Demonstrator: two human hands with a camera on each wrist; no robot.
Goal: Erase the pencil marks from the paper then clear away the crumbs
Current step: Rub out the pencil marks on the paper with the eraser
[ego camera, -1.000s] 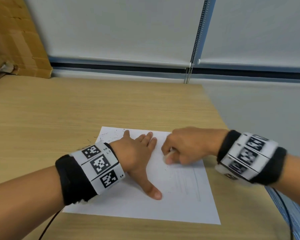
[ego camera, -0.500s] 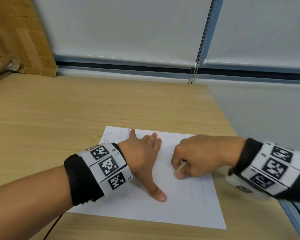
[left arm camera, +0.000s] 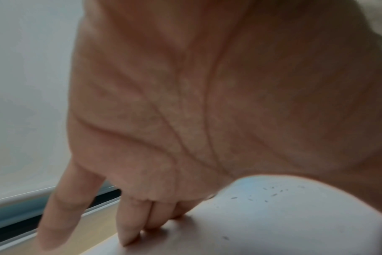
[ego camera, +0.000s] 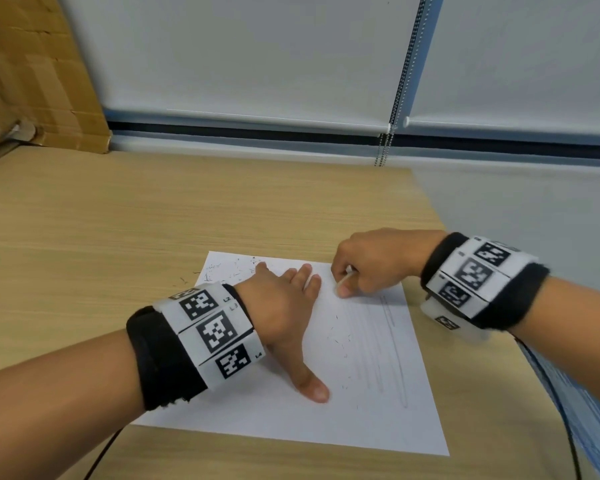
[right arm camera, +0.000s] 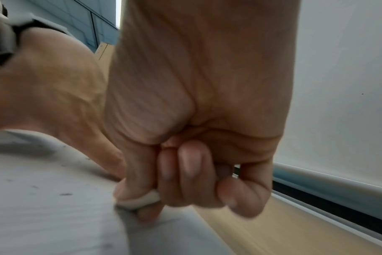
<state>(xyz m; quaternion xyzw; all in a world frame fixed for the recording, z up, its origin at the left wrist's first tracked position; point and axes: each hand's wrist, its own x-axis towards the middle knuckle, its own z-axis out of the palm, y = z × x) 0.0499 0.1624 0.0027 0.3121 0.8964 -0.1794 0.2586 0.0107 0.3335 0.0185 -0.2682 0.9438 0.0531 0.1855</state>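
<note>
A white sheet of paper (ego camera: pixel 264 414) lies on the wooden table (ego camera: pixel 118 216) with faint pencil lines (ego camera: pixel 392 344) down its right half. Dark eraser crumbs (ego camera: pixel 340 337) dot its middle, and more crumbs (ego camera: pixel 222 268) lie at its far left corner. My left hand (ego camera: pixel 284 306) lies flat on the paper with straight fingers and the thumb spread toward me. My right hand (ego camera: pixel 364 261) pinches a white eraser (right arm camera: pixel 140 200) between thumb and curled fingers and presses it on the paper near the far edge, just right of my left fingertips. In the head view the eraser (ego camera: pixel 345 279) barely shows.
A cardboard box (ego camera: pixel 32 71) stands at the table's far left corner. White roller blinds (ego camera: pixel 257 57) with a bead chain (ego camera: pixel 388 133) hang behind the table. The table's right edge (ego camera: pixel 426 202) runs close to the paper. A black cable (ego camera: pixel 561 410) trails from my right wrist.
My right hand has slid the eraser away from me, from the paper's middle up to its far edge beside my left fingertips. My left hand has stayed flat on the sheet.
</note>
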